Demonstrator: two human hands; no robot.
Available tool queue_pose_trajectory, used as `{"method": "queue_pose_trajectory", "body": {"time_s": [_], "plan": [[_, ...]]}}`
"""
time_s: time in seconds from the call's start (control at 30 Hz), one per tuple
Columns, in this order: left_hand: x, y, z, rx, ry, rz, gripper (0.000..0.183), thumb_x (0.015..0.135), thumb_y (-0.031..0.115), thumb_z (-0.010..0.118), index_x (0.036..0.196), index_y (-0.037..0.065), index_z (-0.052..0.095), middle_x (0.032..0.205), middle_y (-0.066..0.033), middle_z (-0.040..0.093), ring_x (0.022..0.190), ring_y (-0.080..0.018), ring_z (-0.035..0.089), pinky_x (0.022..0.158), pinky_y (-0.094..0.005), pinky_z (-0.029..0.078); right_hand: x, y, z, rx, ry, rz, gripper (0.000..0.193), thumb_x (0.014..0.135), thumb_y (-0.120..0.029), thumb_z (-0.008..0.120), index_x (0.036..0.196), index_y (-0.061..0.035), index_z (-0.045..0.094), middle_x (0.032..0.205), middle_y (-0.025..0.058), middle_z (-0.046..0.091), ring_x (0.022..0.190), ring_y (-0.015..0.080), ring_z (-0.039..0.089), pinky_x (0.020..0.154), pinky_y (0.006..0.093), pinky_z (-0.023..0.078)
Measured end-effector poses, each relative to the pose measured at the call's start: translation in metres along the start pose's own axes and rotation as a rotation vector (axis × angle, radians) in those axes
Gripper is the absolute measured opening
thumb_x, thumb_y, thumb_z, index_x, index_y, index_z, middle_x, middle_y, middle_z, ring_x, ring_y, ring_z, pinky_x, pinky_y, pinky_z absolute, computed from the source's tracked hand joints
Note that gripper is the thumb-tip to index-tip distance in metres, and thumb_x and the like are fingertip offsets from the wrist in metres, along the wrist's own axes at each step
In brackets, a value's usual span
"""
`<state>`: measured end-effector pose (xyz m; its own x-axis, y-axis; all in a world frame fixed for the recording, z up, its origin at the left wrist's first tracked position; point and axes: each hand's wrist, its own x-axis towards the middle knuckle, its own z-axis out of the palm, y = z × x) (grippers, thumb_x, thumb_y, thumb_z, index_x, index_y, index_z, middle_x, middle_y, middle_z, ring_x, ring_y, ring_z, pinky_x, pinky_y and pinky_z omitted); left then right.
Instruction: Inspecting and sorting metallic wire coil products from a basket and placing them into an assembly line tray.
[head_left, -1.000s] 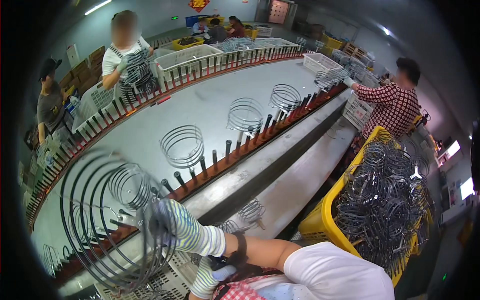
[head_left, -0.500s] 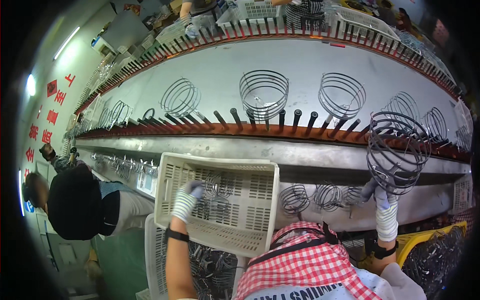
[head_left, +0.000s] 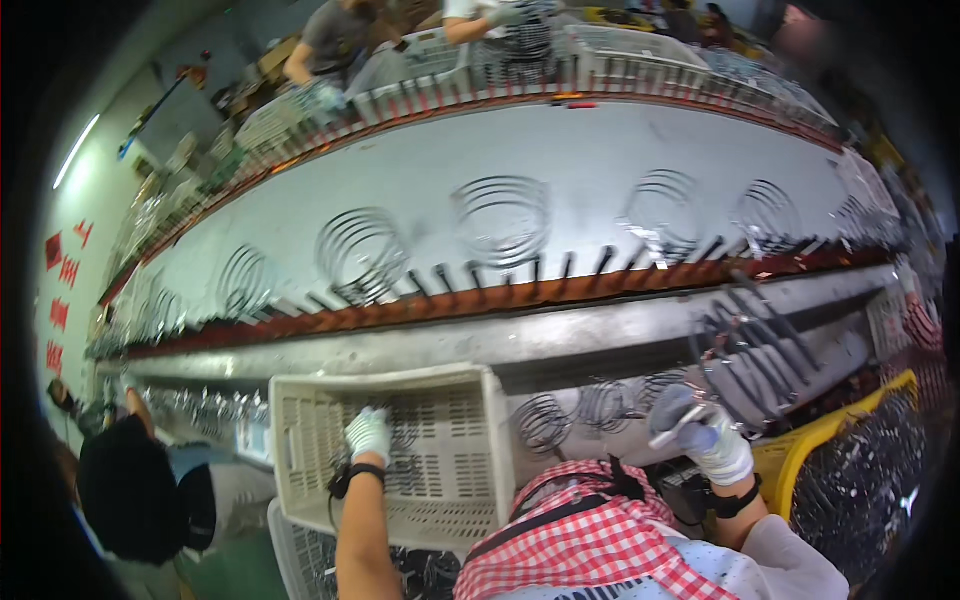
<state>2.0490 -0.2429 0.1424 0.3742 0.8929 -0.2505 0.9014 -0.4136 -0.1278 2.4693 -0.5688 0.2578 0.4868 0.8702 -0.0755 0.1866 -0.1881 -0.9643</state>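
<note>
My left hand [head_left: 369,436], in a white glove, reaches into a cream plastic crate [head_left: 483,440] beside small wire pieces [head_left: 403,435]. Its fingers are partly smeared, so a hold is not discernible. On the right, my gloved right hand [head_left: 703,440] is closed at the lower end of a black wire-ring frame [head_left: 750,350], whose several hoops are blurred and tilted. Between the two hands, coiled wire frames [head_left: 545,423] lie on the metal ledge below the conveyor.
A grey conveyor [head_left: 590,140] carries several ring frames [head_left: 505,220], edged by upright black-tipped pegs [head_left: 445,280]. A yellow crate [head_left: 800,470] of dark parts stands at right. A person in black [head_left: 130,490] works at left; others stand across the conveyor.
My right hand and its wire-ring frame have come down and to the left, and the frame has tilted. My left hand remains in the crate. The whole view has shifted.
</note>
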Motion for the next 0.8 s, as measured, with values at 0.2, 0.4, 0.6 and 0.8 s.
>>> {"method": "queue_pose_trajectory", "body": {"time_s": [0.2,0.4,0.6,0.8], "plan": [[-0.009,-0.045,0.020,-0.008,0.076,0.043,0.015,0.075,0.019,0.053,0.082,0.011,0.065,0.083,-0.0147,0.061,0.077,-0.0323,0.059,0.066,-0.0420,0.047,0.017,-0.062,-0.015,0.312,0.102,0.114,0.038,0.080,-0.032,0.063,0.101,-0.0009,0.056,0.083,0.0041,0.060,0.078,0.0133,0.058,0.067,0.0228,0.045],[-0.019,-0.051,-0.005,-0.114,0.159,0.060,0.020,0.064,0.004,0.062,0.085,0.005,0.061,0.093,-0.0172,0.059,0.083,-0.0339,0.057,0.074,-0.0395,0.047,0.003,0.127,-0.045,-0.696,0.536,0.005,0.038,0.084,-0.018,0.049,0.122,-0.0109,0.051,0.118,0.0079,0.055,0.108,0.0285,0.051,0.100,0.0465,0.032],[-0.010,-0.110,0.035,-1.052,0.181,-0.179,0.016,0.080,0.009,0.052,0.094,0.003,0.056,0.089,-0.0075,0.056,0.081,-0.0171,0.052,0.072,-0.0294,0.046,-0.020,0.250,-0.050,-0.350,0.795,0.632,0.034,0.084,-0.031,0.055,0.102,-0.0025,0.057,0.096,0.0141,0.061,0.087,0.0265,0.057,0.079,0.0353,0.044],[-0.056,-0.115,0.004,-0.714,0.359,-0.005,0.026,0.080,0.010,0.055,0.105,0.002,0.054,0.100,-0.0062,0.055,0.094,-0.0192,0.051,0.086,-0.0293,0.041,0.006,0.281,-0.026,-0.620,0.491,0.605,0.031,0.085,-0.029,0.050,0.097,-0.0016,0.058,0.088,0.0187,0.060,0.078,0.0280,0.058,0.070,0.0375,0.045]]}}
